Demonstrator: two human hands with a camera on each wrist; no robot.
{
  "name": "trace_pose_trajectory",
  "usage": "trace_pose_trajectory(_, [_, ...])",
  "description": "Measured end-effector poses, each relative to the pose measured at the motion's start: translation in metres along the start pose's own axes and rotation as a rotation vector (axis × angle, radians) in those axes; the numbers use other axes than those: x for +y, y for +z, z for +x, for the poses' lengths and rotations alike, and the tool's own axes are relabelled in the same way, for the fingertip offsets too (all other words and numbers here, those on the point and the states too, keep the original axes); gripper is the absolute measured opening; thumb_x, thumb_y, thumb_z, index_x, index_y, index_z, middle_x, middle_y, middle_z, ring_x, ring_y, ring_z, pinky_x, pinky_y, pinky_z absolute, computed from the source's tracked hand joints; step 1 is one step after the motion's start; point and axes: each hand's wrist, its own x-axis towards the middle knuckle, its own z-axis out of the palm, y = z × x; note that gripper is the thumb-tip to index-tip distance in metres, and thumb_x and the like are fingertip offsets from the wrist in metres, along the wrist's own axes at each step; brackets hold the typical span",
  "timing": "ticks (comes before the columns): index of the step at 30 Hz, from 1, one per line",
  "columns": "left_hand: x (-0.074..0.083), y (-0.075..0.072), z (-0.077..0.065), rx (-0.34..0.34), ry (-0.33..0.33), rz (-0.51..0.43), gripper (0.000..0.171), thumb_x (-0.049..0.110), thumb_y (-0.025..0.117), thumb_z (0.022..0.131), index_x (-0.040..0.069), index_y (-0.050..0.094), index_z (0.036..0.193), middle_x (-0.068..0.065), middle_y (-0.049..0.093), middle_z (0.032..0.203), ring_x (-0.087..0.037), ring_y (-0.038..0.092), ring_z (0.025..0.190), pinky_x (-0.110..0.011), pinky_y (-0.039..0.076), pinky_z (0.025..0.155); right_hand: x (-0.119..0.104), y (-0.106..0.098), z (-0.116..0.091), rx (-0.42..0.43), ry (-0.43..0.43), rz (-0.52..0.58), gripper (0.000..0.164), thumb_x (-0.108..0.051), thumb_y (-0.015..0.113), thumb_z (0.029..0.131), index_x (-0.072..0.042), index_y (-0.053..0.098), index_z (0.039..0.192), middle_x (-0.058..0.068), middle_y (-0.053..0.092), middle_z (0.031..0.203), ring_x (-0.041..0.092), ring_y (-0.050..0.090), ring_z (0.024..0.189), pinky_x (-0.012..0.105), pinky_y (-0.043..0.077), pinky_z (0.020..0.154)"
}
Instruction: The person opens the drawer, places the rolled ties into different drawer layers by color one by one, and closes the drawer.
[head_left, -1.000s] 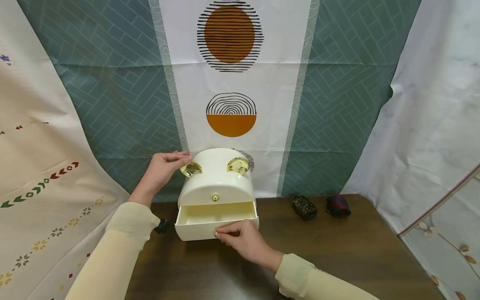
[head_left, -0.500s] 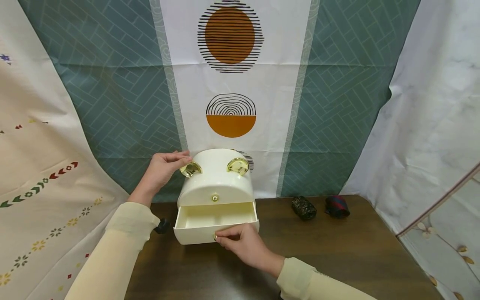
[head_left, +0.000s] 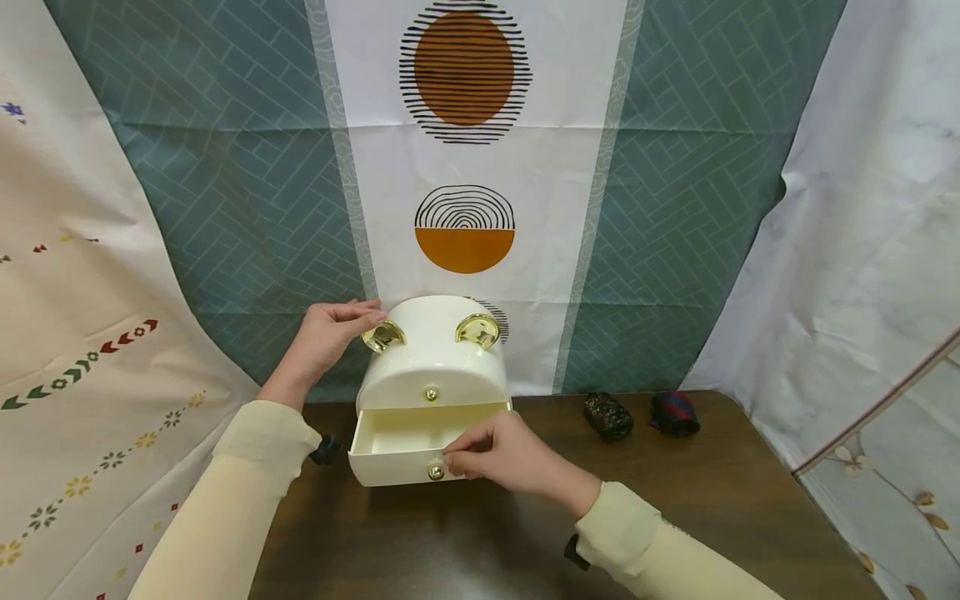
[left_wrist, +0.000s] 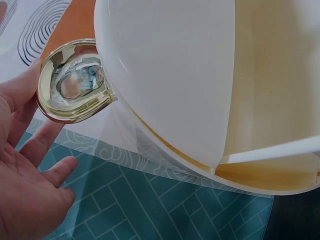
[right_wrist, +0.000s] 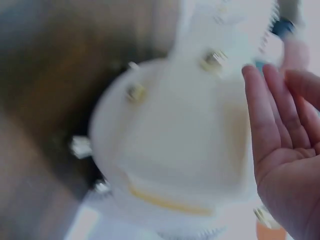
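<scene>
A cream, dome-topped drawer box (head_left: 442, 362) stands upright at the back of a dark wooden table (head_left: 720, 492), against a patterned cloth backdrop (head_left: 480, 158). Its lower drawer (head_left: 386, 469) is pulled out towards the person. Two shiny gold ears (head_left: 477, 331) sit on the dome. The left hand (head_left: 326, 337) pinches the rim of one ear, the one at its own side, between thumb and fingers. The right hand (head_left: 513, 454) grasps nothing; its fingers are fairly straight, just beside the round gold knob (head_left: 436, 472) on the drawer front. Whether the fingertips touch the drawer's front edge is hard to tell.

The box looks like glossy moulded plastic: probably light, stiff and a little slippery, so it could slide unless steadied. The ears look thin and may snap if forced; the dome seems a sturdier place to brace. For the drawer, the small, smooth knob suits a fingertip pinch.
</scene>
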Motion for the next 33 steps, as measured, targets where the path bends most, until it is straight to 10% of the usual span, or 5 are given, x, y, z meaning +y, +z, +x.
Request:
trace_pose_trajectory(8, [-0.01,-0.001,0.007,0.021,0.002,-0.004,0.05,0.046,0.07,0.081,0.01,0.069,0.115,-0.005,0.052,0.138,-0.021,0.018,0.145,-0.053,0.018,0.116,-0.018,-0.058,0.007,0.187,-0.044,0.02,0.025,-0.019,0.069,0.086,0.002,0.072,0.1,0.014,0.073,0.088,0.03,0.07,0.083,0.036,0.059,0.073])
trace_pose_trajectory(18, [-0.01,-0.002,0.007,0.008,-0.022,-0.036,0.044,0.037,0.068,0.085,0.006,0.067,0.117,-0.007,0.051,0.139,-0.021,0.015,0.146,-0.053,0.016,0.117,0.033,-0.119,0.008,0.687,0.088,-0.394,0.028,-0.03,0.065,0.088,-0.015,0.07,0.111,0.003,0.072,0.103,0.016,0.068,0.09,0.036,0.058,0.073])
trace_pose_trajectory(26, [-0.011,-0.001,0.007,0.022,-0.005,-0.02,0.052,0.049,0.069,0.079,0.011,0.069,0.115,-0.002,0.054,0.137,-0.018,0.018,0.145,-0.05,0.019,0.117,0.08,-0.139,-0.002,0.727,0.189,-0.507,0.04,-0.026,0.061,0.092,-0.004,0.06,0.125,0.015,0.064,0.121,0.029,0.063,0.106,0.045,0.055,0.083])
trace_pose_trajectory(33, [-0.013,0.0,0.009,0.019,-0.002,-0.028,0.054,0.048,0.069,0.08,0.009,0.067,0.117,-0.003,0.054,0.137,-0.018,0.018,0.145,-0.049,0.018,0.117,0.112,-0.149,-0.011,0.593,0.402,-0.599,0.045,-0.028,0.062,0.091,0.001,0.058,0.125,0.022,0.058,0.127,0.031,0.067,0.081,0.035,0.051,0.064])
